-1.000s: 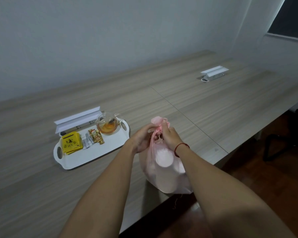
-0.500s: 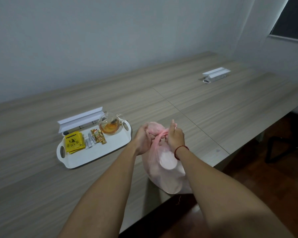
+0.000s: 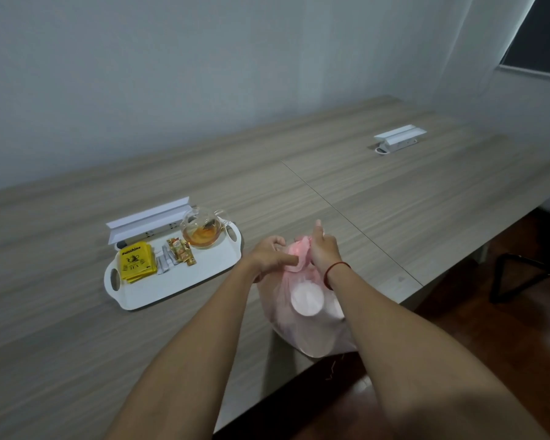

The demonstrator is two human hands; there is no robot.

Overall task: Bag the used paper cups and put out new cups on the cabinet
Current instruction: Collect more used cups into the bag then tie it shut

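Observation:
A thin pink plastic bag (image 3: pixel 302 328) stands at the front edge of the wooden table (image 3: pixel 378 198). White paper cups (image 3: pixel 307 299) show through its side. My left hand (image 3: pixel 272 257) pinches the gathered pink top of the bag from the left. My right hand (image 3: pixel 323 250), with a red cord at the wrist, grips the same bunched top from the right, one finger sticking up. Both hands meet at the neck of the bag.
A white tray (image 3: pixel 185 281) left of the bag carries yellow tea packets (image 3: pixel 137 261), sachets and a glass teapot (image 3: pixel 202 232). A white socket box (image 3: pixel 148 219) lies behind it, another (image 3: pixel 399 138) far right. A dark chair base (image 3: pixel 521 274) is on the floor.
My hands have shifted around the bag's neck, the left one now pinching the pink top lower. The bunched top is pulled tighter between them.

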